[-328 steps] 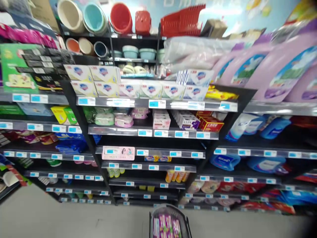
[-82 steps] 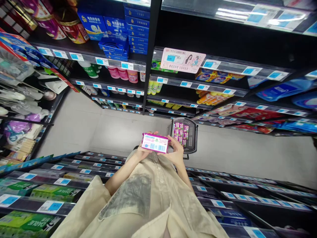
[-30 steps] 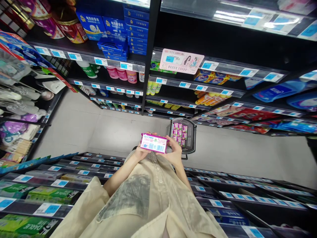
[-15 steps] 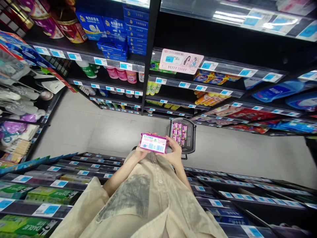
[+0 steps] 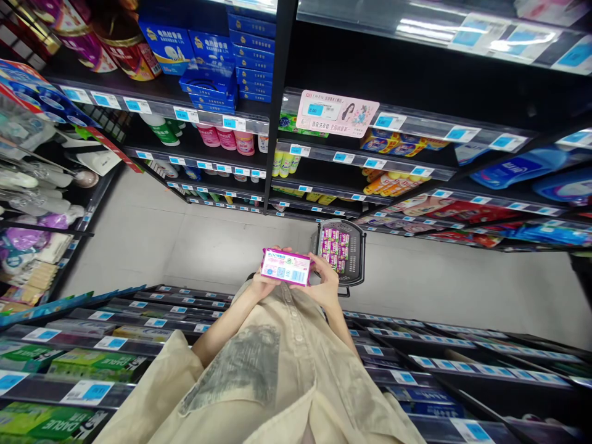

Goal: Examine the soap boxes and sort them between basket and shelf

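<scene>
A white pack of soap (image 5: pixel 285 267) with magenta edges is held level in front of my waist. Its printed back, with a barcode and a square code, faces up. My left hand (image 5: pixel 264 283) grips the pack's left end, its fingers curled behind the far edge. On the right end, my right hand (image 5: pixel 326 282) closes round the pack, thumb at the near edge. Just beyond my right hand, a dark shopping basket (image 5: pixel 355 253) stands on the floor. Several small magenta-and-green packs (image 5: pixel 333 248) lie in it in rows.
Ahead rises a shelf unit (image 5: pixel 277 123) with blue boxes (image 5: pixel 253 55), pink canisters (image 5: pixel 226 138) and blue detergent bottles (image 5: pixel 520 168). A pink sign (image 5: pixel 340 113) hangs on a shelf edge. More shelves with green toothpaste boxes (image 5: pixel 92 364) flank me below. Grey floor (image 5: pixel 222 237) runs between.
</scene>
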Demonstrator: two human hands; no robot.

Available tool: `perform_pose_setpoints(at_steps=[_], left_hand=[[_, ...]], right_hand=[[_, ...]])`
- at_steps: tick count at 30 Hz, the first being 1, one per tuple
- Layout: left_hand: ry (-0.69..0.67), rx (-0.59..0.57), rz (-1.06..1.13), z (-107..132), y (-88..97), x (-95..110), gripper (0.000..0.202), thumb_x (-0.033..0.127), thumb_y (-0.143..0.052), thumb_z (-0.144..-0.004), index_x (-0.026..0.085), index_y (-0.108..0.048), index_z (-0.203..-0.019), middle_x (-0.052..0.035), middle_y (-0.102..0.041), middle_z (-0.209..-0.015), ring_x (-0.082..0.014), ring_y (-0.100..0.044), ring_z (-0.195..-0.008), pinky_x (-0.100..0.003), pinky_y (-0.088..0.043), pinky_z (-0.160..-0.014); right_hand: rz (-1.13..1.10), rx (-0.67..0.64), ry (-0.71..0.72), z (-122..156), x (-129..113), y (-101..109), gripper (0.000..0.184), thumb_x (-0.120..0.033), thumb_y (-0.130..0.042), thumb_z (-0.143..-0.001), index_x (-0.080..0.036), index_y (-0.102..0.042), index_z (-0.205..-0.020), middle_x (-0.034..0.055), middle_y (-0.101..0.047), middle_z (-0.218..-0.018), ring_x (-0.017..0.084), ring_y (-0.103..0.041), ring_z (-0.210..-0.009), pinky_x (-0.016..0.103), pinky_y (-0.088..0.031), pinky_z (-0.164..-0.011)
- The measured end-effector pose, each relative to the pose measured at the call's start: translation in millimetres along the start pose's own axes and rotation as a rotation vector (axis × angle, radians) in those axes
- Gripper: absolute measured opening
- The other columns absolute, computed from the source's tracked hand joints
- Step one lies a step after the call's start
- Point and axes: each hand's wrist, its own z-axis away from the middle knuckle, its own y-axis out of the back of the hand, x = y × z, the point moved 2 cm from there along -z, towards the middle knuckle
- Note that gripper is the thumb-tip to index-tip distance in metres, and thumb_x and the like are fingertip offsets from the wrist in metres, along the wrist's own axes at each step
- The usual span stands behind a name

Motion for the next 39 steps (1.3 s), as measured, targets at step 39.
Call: perform_pose_setpoints(at_steps=[39], left_hand=[[0.014,-0.018,-0.002,-1.4,5.0,-2.7,0.089,0.021,-0.095,-0.052,0.029,-0.062,-0.135,-0.0064,-0.064,-0.153,-0.0395,-0.051,-0.151,-0.055,-0.036,-0.13]], right_hand=[[0.009,0.003,0.03,0.0,0.9,-0.4,0.088,-0.056,-0.102,-0.063,-0.023,-0.072,-0.139,0.0105,-0.078,-0.113,0.021,-0.073,-0.079,0.037,-0.067,-0.073]])
